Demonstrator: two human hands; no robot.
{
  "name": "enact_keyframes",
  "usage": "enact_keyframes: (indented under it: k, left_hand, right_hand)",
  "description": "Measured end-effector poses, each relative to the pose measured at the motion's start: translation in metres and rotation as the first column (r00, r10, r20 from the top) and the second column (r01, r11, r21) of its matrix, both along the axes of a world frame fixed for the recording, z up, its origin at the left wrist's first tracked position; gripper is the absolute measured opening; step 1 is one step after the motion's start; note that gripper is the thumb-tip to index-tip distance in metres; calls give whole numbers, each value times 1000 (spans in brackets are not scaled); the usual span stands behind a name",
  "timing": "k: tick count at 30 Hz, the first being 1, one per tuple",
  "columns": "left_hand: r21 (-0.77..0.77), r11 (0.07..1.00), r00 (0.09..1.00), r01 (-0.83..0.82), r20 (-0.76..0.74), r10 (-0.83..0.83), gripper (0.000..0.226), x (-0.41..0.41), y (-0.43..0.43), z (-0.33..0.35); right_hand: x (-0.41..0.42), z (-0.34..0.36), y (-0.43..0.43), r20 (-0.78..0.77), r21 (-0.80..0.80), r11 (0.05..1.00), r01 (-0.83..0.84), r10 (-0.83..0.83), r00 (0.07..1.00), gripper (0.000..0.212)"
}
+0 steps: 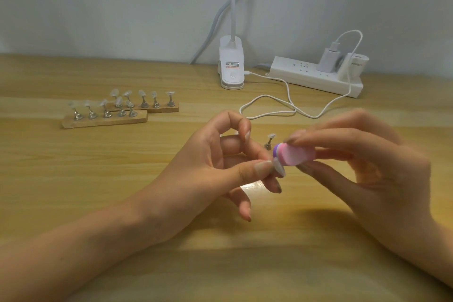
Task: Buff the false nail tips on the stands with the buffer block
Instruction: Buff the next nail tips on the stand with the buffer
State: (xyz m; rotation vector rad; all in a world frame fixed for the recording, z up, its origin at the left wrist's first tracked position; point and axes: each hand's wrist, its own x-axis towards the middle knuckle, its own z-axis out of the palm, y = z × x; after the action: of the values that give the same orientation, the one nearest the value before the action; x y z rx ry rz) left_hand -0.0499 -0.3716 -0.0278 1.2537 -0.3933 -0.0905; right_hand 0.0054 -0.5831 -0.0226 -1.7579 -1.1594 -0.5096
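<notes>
Left hand (215, 167): held above the near surface (73, 179); a false nail tip (280, 167) is pinched between the thumb and curled fingers (245, 127).
Right hand (367, 167): the pink buffer block (297, 155) is gripped by closed fingers, with its purple end laid against the tip.
Single stand (269, 142): set upright just behind the block.
Wooden stands (105, 120): two rows of tips are carried, far left.
Lamp clamp (231, 68), power strip (316, 77): placed farthest, by the wall (98, 7).
</notes>
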Motion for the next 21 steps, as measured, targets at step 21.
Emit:
enact_keyframes:
  k: [21]
  left_hand:
    - [14,997,993,-74,-90,75,43,0,-3,-2]
  right_hand:
    - [-1,3,-2,125,-117,993,32,-17,992,25]
